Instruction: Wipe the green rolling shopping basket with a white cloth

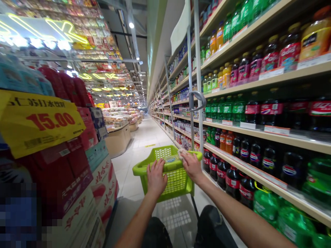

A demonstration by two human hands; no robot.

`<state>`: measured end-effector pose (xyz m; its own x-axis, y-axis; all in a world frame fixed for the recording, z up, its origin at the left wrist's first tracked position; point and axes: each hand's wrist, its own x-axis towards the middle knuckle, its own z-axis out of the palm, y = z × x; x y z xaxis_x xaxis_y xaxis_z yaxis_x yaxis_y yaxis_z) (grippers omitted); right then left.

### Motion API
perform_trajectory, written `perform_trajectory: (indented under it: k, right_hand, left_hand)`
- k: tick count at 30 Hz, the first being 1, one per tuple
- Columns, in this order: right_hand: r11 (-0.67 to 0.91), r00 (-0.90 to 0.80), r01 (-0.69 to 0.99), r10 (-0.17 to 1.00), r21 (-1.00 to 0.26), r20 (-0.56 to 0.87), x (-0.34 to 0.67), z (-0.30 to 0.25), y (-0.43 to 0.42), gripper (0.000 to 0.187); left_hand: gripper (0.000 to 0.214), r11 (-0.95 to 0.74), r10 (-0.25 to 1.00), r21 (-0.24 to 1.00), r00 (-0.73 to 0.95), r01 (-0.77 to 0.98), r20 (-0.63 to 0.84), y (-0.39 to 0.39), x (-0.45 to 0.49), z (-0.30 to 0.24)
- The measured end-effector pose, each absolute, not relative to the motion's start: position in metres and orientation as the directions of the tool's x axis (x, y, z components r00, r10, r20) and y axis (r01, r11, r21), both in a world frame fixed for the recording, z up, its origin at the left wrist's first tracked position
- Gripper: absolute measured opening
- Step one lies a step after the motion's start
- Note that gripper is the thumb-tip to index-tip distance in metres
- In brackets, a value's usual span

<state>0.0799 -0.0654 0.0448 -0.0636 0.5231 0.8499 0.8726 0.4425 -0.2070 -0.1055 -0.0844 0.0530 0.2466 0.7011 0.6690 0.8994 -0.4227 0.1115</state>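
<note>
A lime-green plastic shopping cart (165, 187) stands right before me in the aisle, its basket sides pierced like a grid. My left hand (157, 176) is closed over the left part of the cart's handle (170, 166), fingers curled over the top. Toward the right end of that handle, my right hand (191, 166) presses down a pale crumpled cloth (182, 153), partly covered by the fingers. Between the two hands a small label shows on the handle. My knees are bent below the cart.
Shelves of soft-drink bottles (254, 150) rise close on the right, behind metal posts with a grey loop-shaped handle (197, 100). Stacked drink cartons (103, 186) with a yellow price sign (41, 120) crowd the left. A tiled floor (146, 132) runs ahead past display bins (117, 139).
</note>
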Motion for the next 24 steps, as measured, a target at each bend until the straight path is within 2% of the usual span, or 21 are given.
perform_trajectory:
  k: [3, 5, 8, 13, 15, 19, 21, 24]
  right_hand:
    - [0.616, -0.258, 0.784, 0.433, -0.075, 0.863, 0.038, 0.043, -0.071, 0.041]
    - [0.622, -0.294, 0.782, 0.427, -0.041, 0.855, 0.025, 0.044, -0.072, 0.042]
    - [0.548, -0.235, 0.833, 0.481, -0.08, 0.845, 0.045, 0.047, -0.066, 0.035]
    - [0.41, 0.043, 0.868, 0.5, -0.28, 0.865, 0.097, 0.047, -0.055, 0.028]
    - [0.49, 0.005, 0.827, 0.482, -0.274, 0.876, 0.084, 0.044, -0.057, 0.029]
    - [0.67, -0.252, 0.737, 0.397, -0.091, 0.883, 0.03, 0.042, -0.062, 0.03]
    - [0.645, -0.28, 0.763, 0.405, -0.054, 0.87, 0.023, 0.044, -0.062, 0.031]
    - [0.539, -0.196, 0.834, 0.484, -0.114, 0.853, 0.048, 0.048, -0.059, 0.03]
  left_hand:
    - [0.052, -0.413, 0.712, 0.097, 0.256, 0.905, 0.653, -0.084, -0.101, 0.054]
    - [0.054, -0.43, 0.714, 0.069, 0.292, 0.9, 0.637, -0.083, -0.104, 0.055]
    - [0.056, -0.453, 0.716, 0.038, 0.337, 0.891, 0.612, -0.08, -0.115, 0.058]
    - [0.05, -0.377, 0.735, 0.083, 0.244, 0.922, 0.633, -0.075, -0.128, 0.061]
    - [0.05, -0.371, 0.743, 0.094, 0.235, 0.924, 0.626, -0.075, -0.127, 0.062]
    - [0.051, -0.376, 0.759, 0.074, 0.261, 0.924, 0.597, -0.076, -0.124, 0.062]
    - [0.051, -0.393, 0.749, 0.051, 0.287, 0.918, 0.597, -0.076, -0.127, 0.062]
    - [0.051, -0.393, 0.724, 0.033, 0.287, 0.919, 0.627, -0.076, -0.134, 0.059]
